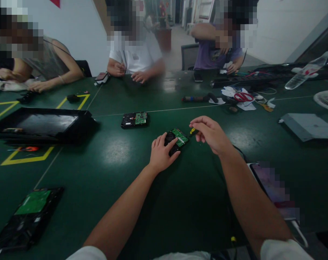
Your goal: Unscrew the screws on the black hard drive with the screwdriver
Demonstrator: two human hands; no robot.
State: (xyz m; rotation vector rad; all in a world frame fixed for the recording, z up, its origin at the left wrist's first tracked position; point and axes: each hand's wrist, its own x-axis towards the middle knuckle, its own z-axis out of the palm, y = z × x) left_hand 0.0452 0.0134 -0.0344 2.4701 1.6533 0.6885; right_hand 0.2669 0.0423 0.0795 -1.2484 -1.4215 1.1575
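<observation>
A hard drive (180, 137) with a green circuit board lies on the dark green table in front of me. My left hand (162, 153) holds its left end against the table, index finger across the top and thumb along the near side. In my right hand (208, 133), a small screwdriver with a yellow handle (192, 131) is pinched between thumb and fingers. Its tip points down at the drive's right edge; whether it touches a screw is too small to tell. Farther back to the left lies a second hard drive (134, 120), board side up.
Another drive (31, 213) lies at near left, below a stack of black trays (44, 124) and an orange-handled tool (30, 148). On the right are a phone (269, 184) with a cable, a grey metal box (310, 126) and a plastic bottle (307, 70). Three people sit opposite.
</observation>
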